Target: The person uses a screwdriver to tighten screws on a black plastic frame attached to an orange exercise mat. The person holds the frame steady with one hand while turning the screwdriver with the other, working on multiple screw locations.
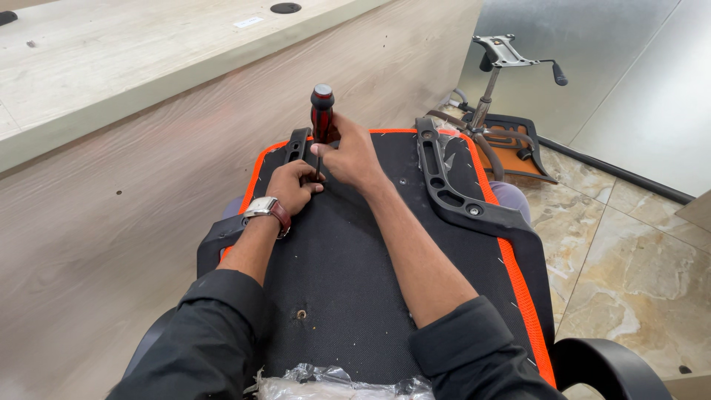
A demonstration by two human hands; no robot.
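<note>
To seat this screw cleanly I'd say the red and black screwdriver wants keeping bolt upright over the left armrest bracket, pressed down firmly so the tip doesn't slip on the upturned black seat base lying across the person's lap. The right hand is curled shut round the handle, forearm stretched forward, while the left hand, fingers closed, pinches the shaft low down to steady it

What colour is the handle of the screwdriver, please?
The screwdriver handle is red and black with a grey cap, seen in the head view.
</note>
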